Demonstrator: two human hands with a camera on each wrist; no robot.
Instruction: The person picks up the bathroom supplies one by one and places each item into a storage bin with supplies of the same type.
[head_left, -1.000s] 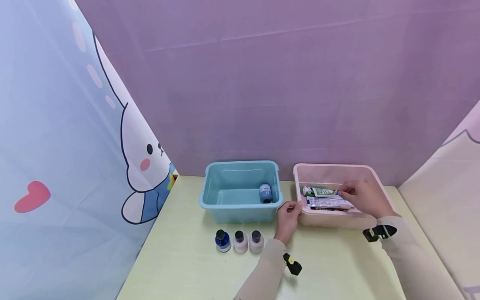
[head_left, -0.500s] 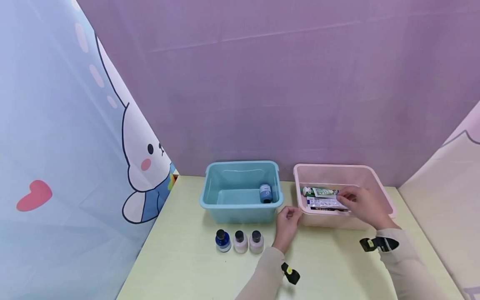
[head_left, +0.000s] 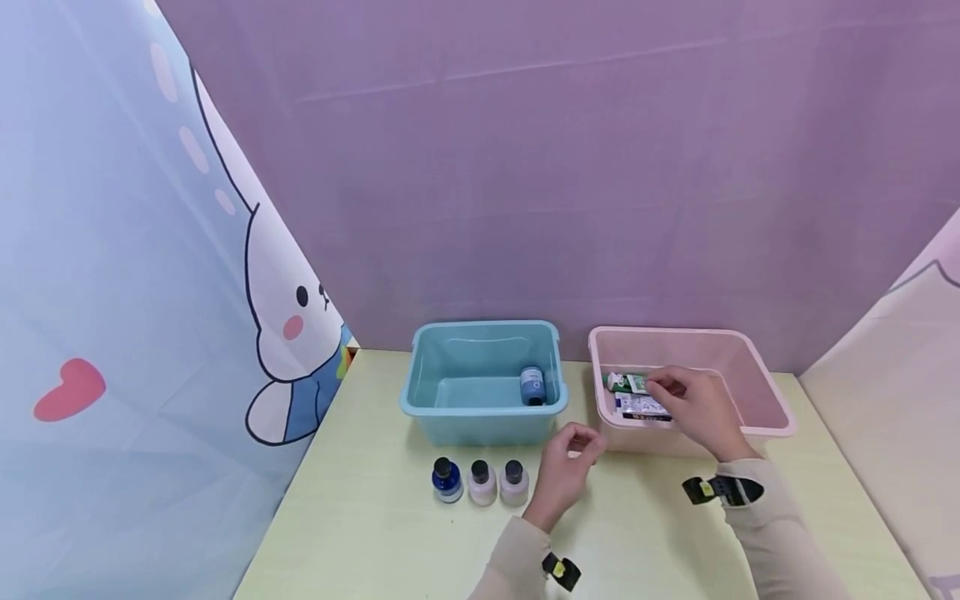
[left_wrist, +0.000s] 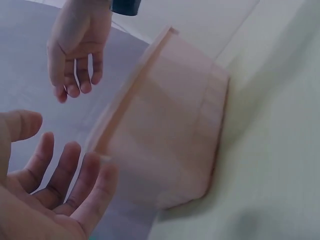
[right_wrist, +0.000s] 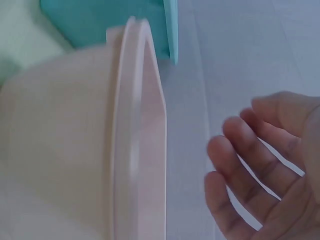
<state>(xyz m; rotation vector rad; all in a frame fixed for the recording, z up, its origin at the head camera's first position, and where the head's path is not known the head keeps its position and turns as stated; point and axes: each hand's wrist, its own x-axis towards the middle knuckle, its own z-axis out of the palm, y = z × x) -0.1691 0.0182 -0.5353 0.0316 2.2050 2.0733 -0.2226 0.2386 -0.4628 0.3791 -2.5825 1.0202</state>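
Observation:
My right hand [head_left: 697, 412] hovers over the pink bin [head_left: 652, 442] with loosely bent fingers and holds nothing. In the right wrist view its fingers [right_wrist: 235, 160] stand apart beside the bin's rim. Below this hand, inside the bin, lie a green-and-white tube [head_left: 624, 382] and a white tube [head_left: 637, 404], both partly hidden by the hand. A dark strip shows along the white tube's near side. My left hand [head_left: 564, 471] is in front of the bin's near left corner, relaxed; in the left wrist view its spread fingers [left_wrist: 65, 170] grip nothing.
Left of the pink bin stands a teal bin [head_left: 480, 427] with a blue dark-capped bottle [head_left: 532, 385] lying in it. Before it on the table [head_left: 360, 517] are a dark blue bottle [head_left: 447, 483] and two pale pink bottles [head_left: 482, 487]. A purple cloth [head_left: 480, 183] hangs behind.
My left hand has drawn away from the pink bin's corner, toward me. The right hand has shifted left over the bin, covering more of the tubes. The bottles stay put.

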